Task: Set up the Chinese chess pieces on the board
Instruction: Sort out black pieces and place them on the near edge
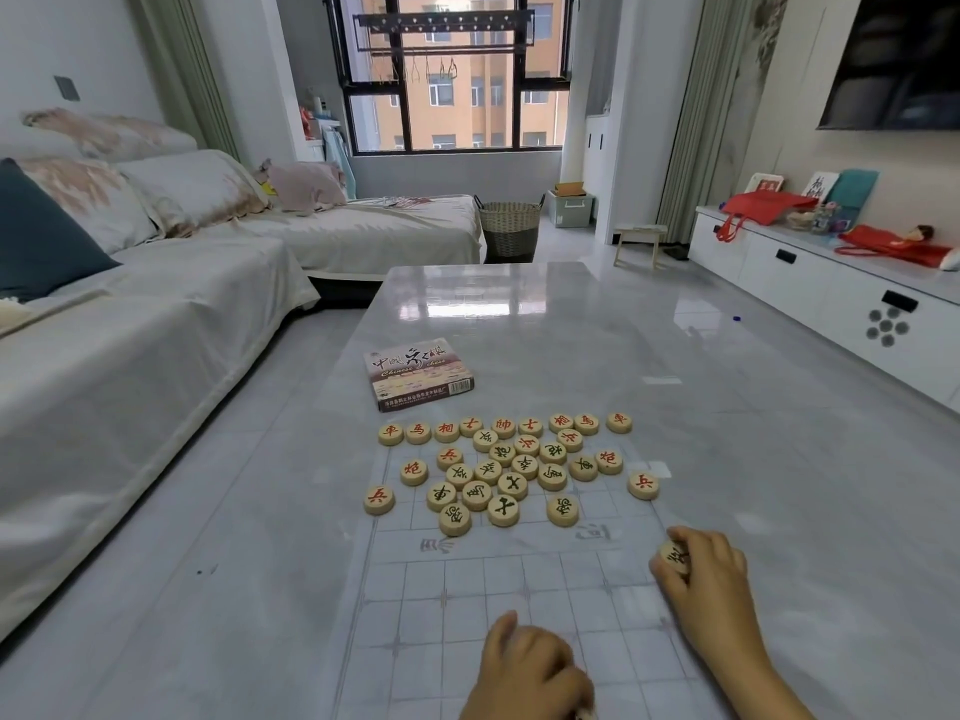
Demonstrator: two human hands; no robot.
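Round pale wooden Chinese chess pieces lie heaped on the far half of the thin translucent gridded board sheet, with red ones already ranked along its far edge. We judge the black side is being set. Our right hand pinches one smooth black-lettered disc by the sheet's right edge, while our left hand is curled, its contents unclear. Next comes a precise near-side intersection.

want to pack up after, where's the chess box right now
In the head view the chess box lies flat on the table, left of centre, just beyond the row of red pieces along the far edge of the board.
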